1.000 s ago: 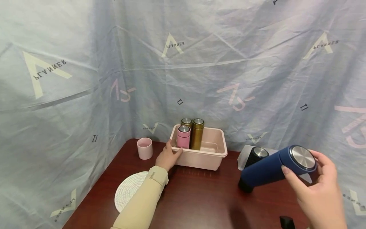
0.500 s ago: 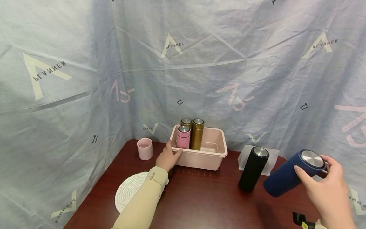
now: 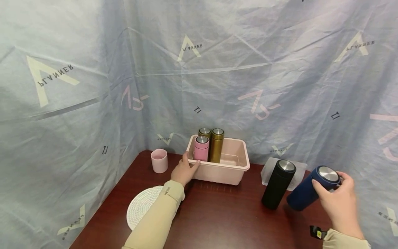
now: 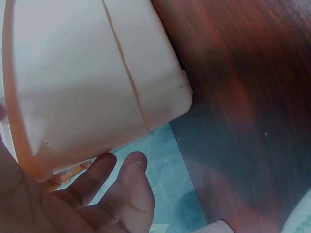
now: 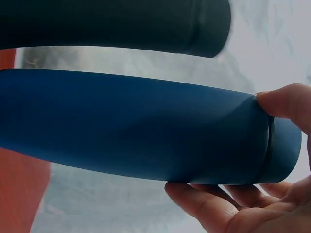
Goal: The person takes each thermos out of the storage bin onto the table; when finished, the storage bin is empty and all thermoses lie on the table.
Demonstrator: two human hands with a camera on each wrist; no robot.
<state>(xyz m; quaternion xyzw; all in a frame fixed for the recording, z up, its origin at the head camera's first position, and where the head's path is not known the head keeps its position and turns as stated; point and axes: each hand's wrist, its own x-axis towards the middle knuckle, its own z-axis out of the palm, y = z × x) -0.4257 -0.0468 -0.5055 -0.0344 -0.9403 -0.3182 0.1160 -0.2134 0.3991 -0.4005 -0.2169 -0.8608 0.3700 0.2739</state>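
Two stretches of grey-blue cloth [image 3: 217, 79] stand at the back and left, printed with the flipped word PLANNER [image 3: 56, 75] several times beside pale yellow shapes, with smaller marks resembling T.I [image 3: 104, 149] and pink characters [image 3: 259, 104] I cannot read for sure. A dark red-brown tabletop [image 3: 224, 214] lies in front. On it, towards the back, sits a pale pink box [image 3: 220, 174]. A cream sleeve [image 3: 155, 221] partly covers a round white woven mat [image 3: 140, 207]; lettering on its cuff is too small to read. A whitish translucent piece [image 3: 296, 173] lies behind a black bottle [image 3: 277, 186], which stands on the tabletop. Just right of it, a blue bottle [image 3: 304, 193] is tilted, its upper end gripped by the right hand [image 3: 339, 199] between thumb and curled fingers; whether its base touches the tabletop I cannot tell. The left hand [image 3: 183, 172] is spread loosely at the box's near left corner, thumb at the front rim. Inside the box, two gold bottles [image 3: 216, 150] stand behind and beside a shorter pink bottle [image 3: 201, 154]. Left of the box is a pink cup [image 3: 159, 162]. No writing is legible on the bottles.
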